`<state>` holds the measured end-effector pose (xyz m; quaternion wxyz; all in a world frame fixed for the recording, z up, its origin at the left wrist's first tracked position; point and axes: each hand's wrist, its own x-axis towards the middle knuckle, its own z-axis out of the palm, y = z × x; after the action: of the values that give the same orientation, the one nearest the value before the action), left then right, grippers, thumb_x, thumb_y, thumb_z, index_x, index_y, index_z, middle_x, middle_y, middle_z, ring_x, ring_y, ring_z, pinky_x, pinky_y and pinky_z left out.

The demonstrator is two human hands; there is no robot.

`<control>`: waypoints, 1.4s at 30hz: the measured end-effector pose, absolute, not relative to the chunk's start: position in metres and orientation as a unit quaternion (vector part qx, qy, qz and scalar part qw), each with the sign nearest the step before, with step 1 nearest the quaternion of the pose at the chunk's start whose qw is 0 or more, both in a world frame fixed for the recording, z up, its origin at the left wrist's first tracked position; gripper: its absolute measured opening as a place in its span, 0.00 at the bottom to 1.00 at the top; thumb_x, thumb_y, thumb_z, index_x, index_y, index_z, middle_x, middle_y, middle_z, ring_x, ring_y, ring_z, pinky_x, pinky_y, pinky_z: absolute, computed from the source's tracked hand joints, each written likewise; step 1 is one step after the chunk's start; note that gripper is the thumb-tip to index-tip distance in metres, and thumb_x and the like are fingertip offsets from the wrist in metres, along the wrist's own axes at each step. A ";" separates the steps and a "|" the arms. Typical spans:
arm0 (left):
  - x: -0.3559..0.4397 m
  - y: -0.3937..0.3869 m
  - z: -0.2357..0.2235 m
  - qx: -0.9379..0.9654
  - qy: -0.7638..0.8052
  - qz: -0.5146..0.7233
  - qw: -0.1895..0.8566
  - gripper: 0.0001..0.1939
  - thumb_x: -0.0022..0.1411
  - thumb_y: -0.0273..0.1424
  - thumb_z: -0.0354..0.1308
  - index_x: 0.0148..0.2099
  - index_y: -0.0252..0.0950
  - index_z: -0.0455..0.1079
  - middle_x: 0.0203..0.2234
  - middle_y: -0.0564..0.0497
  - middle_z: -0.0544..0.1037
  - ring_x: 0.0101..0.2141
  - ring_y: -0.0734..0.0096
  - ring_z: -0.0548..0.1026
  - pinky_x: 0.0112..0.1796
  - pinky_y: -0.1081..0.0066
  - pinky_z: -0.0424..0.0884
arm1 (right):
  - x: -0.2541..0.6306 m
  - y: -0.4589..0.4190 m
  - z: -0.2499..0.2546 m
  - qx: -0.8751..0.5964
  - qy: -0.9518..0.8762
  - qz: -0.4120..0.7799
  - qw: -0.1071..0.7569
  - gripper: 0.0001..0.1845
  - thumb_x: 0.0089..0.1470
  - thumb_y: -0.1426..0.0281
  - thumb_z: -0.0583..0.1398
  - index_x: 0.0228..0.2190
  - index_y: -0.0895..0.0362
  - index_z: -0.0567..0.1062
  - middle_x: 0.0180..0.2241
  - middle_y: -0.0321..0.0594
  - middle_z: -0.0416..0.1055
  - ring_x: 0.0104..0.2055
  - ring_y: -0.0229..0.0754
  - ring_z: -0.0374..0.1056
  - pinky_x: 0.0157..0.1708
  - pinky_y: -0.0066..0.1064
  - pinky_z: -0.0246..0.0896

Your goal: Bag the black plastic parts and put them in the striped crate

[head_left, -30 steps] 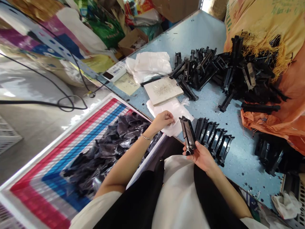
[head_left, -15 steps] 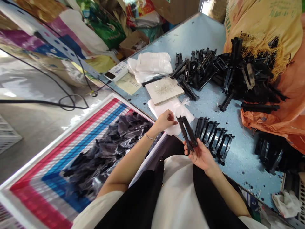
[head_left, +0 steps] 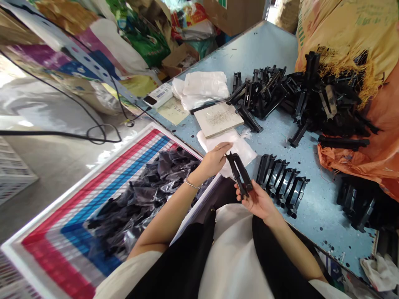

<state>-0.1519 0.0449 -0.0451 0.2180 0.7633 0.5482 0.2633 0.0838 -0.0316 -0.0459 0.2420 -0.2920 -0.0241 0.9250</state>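
Note:
Two long black plastic parts (head_left: pixel 243 171) are held side by side by their near ends in my right hand (head_left: pixel 261 202), their forked far ends pointing up and away. My left hand (head_left: pixel 212 162) is beside those far ends, fingers stretched out over a stack of clear plastic bags (head_left: pixel 241 146); whether its fingertips touch the top bag I cannot make out. Just right of my right hand, several similar black parts (head_left: pixel 282 182) stand in a neat row on the blue table (head_left: pixel 314 216).
A white crate (head_left: pixel 40 232) with a striped liner holds bagged dark parts (head_left: pixel 140 195) at left. Behind the bags lie a pale board (head_left: pixel 218 119), more plastic bags (head_left: pixel 204 85) and a white device (head_left: pixel 158 95). Loose black parts (head_left: pixel 264 89) spill from a yellow woven sack (head_left: pixel 346 33).
My left hand's fingers have gone from curled together to stretched out, and the hand has moved slightly right. The two black parts in my right hand have shifted a little left.

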 end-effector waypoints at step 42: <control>-0.300 -0.092 -0.021 0.602 0.711 0.308 0.194 0.13 0.63 0.41 0.56 0.34 0.40 0.77 0.40 0.49 0.82 0.41 0.60 0.80 0.50 0.57 0.76 | 0.074 -0.026 -0.022 -0.316 -0.551 0.744 0.207 0.20 0.61 0.59 0.61 0.53 0.52 0.74 0.46 0.44 0.77 0.45 0.42 0.75 0.47 0.38 0.72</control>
<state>-0.2998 -0.0918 -0.0206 0.1938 0.6015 0.7112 0.3080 0.0737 -0.0259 -0.0218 0.2071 -0.3156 -0.5514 0.7439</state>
